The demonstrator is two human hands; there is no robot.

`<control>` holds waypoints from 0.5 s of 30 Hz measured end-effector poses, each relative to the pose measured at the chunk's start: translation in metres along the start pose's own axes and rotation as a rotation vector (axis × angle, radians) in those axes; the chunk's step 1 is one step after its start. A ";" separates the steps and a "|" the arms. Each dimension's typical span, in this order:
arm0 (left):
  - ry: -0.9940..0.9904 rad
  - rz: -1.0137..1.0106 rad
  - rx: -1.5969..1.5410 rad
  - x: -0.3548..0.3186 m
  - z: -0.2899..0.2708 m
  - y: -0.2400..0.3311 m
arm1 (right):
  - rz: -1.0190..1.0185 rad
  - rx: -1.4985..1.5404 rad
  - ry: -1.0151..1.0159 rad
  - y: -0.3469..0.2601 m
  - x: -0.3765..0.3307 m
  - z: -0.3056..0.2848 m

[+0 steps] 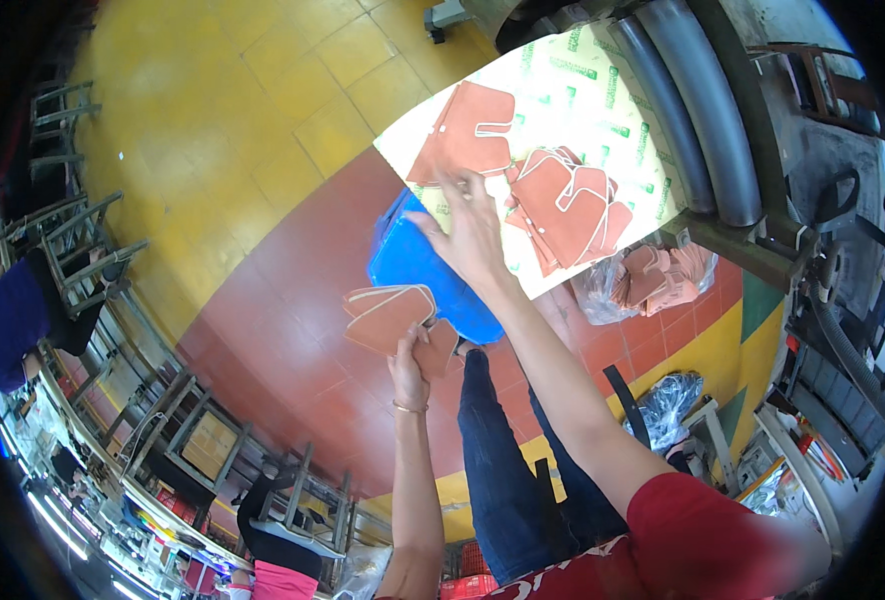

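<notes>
My left hand [413,362] is closed on a small stack of flat rust-brown cut pieces [391,322] with pale edges, held out over the floor. My right hand [471,228] has its thumb spread away from its fingers. Its slightly blurred fingertips are at the lower edge of a flat rust-brown piece [473,115] with a narrow slot; whether they touch it I cannot tell. To the right of that hand lies an overlapping pile of similar notched pieces [563,205]. Both groups rest on a pale yellow sheet [553,75] with green print.
A blue plastic object [428,275] is below the sheet's left corner, partly behind my hands. Two grey rollers [698,110] flank the sheet's right side. Under it, a clear bag [603,290] holds more pieces. Metal racks [203,430] and other people are at the left.
</notes>
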State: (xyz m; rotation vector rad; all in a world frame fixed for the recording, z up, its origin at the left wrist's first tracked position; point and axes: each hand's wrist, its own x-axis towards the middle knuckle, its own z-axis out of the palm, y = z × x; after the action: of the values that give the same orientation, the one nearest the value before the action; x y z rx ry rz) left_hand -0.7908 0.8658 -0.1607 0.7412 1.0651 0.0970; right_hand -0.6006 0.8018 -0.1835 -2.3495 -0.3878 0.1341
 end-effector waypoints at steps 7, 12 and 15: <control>-0.049 -0.062 0.009 0.000 0.014 0.002 | 0.409 -0.532 0.316 0.066 -0.047 -0.119; -0.132 -0.054 0.109 0.005 0.046 0.012 | 0.290 -0.369 0.312 0.099 -0.056 -0.114; -0.162 -0.046 0.145 0.010 0.065 0.025 | 0.252 -0.393 0.340 0.104 -0.060 -0.109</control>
State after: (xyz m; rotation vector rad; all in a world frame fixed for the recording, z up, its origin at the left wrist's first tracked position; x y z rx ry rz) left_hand -0.7257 0.8558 -0.1360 0.8407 0.9403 -0.0797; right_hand -0.6098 0.6402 -0.1782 -2.7369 0.0580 -0.2433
